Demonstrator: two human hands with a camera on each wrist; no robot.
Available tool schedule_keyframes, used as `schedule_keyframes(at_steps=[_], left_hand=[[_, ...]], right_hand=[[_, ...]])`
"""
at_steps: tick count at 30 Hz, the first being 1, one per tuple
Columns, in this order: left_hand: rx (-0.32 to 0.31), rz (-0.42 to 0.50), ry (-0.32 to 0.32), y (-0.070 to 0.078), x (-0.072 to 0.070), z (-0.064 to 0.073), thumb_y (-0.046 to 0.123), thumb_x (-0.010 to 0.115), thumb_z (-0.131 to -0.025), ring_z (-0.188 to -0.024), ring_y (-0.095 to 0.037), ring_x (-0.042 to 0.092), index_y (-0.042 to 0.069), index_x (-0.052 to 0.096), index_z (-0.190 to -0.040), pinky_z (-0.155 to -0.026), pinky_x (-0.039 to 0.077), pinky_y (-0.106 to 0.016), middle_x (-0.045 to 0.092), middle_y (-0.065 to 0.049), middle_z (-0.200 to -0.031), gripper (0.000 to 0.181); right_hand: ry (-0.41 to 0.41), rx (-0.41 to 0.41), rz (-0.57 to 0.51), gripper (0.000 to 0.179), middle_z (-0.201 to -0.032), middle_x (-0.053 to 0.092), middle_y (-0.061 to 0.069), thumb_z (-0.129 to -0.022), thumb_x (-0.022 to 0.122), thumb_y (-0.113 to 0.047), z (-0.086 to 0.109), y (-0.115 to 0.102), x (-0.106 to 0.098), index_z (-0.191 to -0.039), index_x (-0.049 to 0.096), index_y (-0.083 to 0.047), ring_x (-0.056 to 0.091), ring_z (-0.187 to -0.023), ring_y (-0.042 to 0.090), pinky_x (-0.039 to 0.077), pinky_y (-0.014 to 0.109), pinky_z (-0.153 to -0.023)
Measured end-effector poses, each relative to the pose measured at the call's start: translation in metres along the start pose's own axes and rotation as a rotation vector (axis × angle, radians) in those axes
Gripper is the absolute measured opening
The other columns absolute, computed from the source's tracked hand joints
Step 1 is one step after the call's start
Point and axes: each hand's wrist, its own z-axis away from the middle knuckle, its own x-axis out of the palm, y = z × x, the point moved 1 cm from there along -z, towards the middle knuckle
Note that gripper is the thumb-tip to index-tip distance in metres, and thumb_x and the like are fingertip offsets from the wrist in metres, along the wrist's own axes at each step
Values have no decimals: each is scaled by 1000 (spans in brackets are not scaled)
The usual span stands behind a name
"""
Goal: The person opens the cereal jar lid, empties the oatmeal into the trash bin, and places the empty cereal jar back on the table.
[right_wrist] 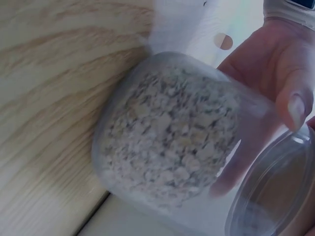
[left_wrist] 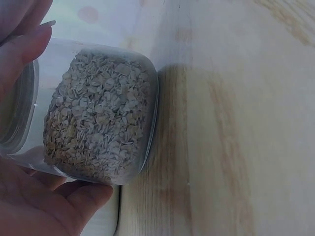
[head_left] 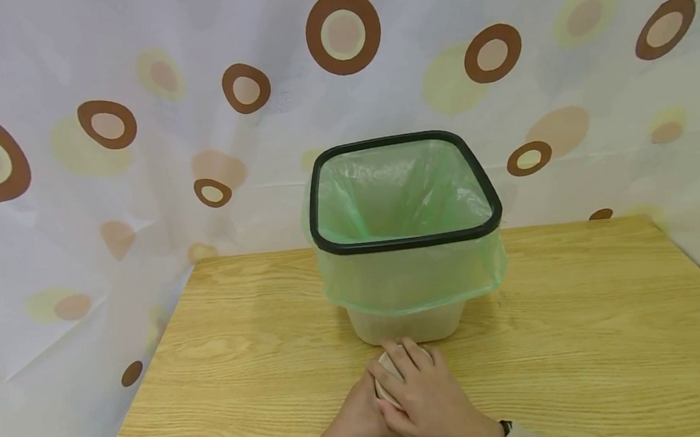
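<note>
A clear plastic jar of oats point(left_wrist: 98, 113) stands upright, its base right at the tabletop. Flakes fill its lower part, and above them shows a round, pale top point(head_left: 389, 377). My left hand point(head_left: 359, 418) grips the side of the jar. Curled over the top, the fingers of my right hand point(head_left: 431, 398) hold it from above and from the right. In the head view both hands hide most of the jar, while the right wrist view shows its rounded clear wall and the flakes inside.
Just beyond the hands stands a pale bin point(head_left: 407, 326) lined with a green bag point(head_left: 414, 276) under a black rim ring point(head_left: 409, 243). The wooden table point(head_left: 244, 372) meets a patterned sheet point(head_left: 290, 139) at the back and sides.
</note>
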Motion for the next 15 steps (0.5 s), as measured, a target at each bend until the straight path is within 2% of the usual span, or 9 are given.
schedule_keyframes(at_steps=[4, 7, 12, 15], left_hand=[[-11, -28, 13, 1, 0, -1, 19, 80, -79, -116, -21, 53, -5, 28, -142, -94, 45, -28, 47, -15, -133, 85], [-26, -15, 10, 2, 0, -1, 18, 80, -79, -114, -18, 53, -4, 28, -143, -94, 46, -28, 48, -12, -131, 85], [-18, 13, 9, 1, 0, 0, 18, 80, -79, -120, -23, 52, -5, 22, -147, -97, 43, -27, 44, -18, -141, 92], [-4, 2, 8, 1, 0, 0, 18, 79, -80, -122, -27, 52, -6, 17, -149, -98, 43, -28, 41, -20, -144, 95]], right_hand=[[29, -37, -20, 48, -122, 59, 15, -104, 31, -43, 0, 3, 1, -117, 68, -17, 55, -105, 33, 44, 47, -74], [28, -63, -46, 44, -122, 58, 12, -103, 34, -43, 1, 6, 1, -117, 67, -17, 54, -105, 30, 43, 46, -75], [0, -85, -55, 44, -125, 58, 10, -102, 38, -42, 0, 8, -2, -121, 64, -12, 54, -111, 28, 43, 45, -79], [-52, -65, -29, 45, -130, 58, 13, -99, 46, -40, -1, 6, -7, -124, 63, -6, 54, -115, 31, 45, 48, -81]])
